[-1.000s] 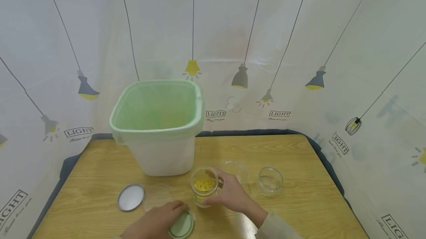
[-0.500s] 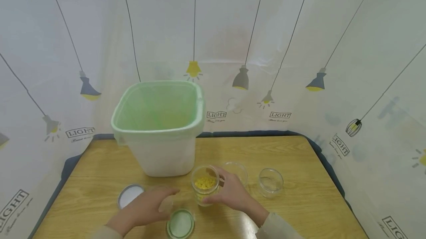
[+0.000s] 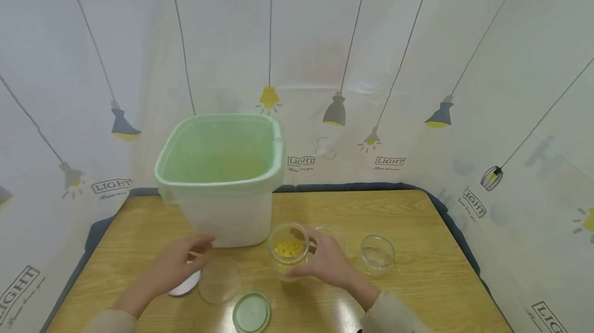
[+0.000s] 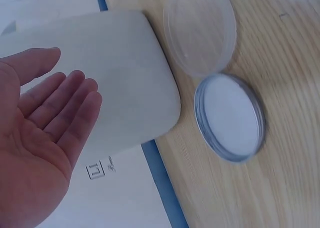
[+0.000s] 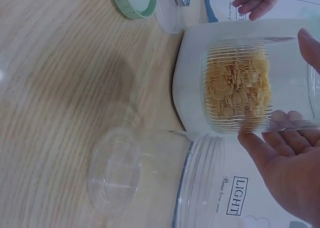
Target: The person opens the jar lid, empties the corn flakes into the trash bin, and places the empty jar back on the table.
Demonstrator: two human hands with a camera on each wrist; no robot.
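My right hand (image 3: 330,262) grips a clear glass jar (image 3: 283,266) by its side, thumb in front and fingers behind. Small yellow pieces (image 5: 237,85) fill the lower part of the ribbed jar, and its mouth is uncovered. In the right wrist view the jar appears clear of the table, in front of the bin. My left hand (image 3: 172,267) holds nothing; its fingers are loosely bent above a silver-rimmed lid (image 3: 186,285). Beside that lid lies a clear round lid (image 3: 220,281). A pale green lid (image 3: 251,313) lies nearer the front.
A white bin (image 3: 227,219) with a green rim stands behind the lids. To the right is an uncovered clear glass container (image 3: 377,255). Another clear container (image 3: 335,235) is partly hidden behind my right hand. A printed curtain surrounds the wooden table (image 3: 362,204).
My left hand has come off the green lid and moved left and back, over the silver-rimmed lid. My right hand keeps its grip and has raised the jar slightly.
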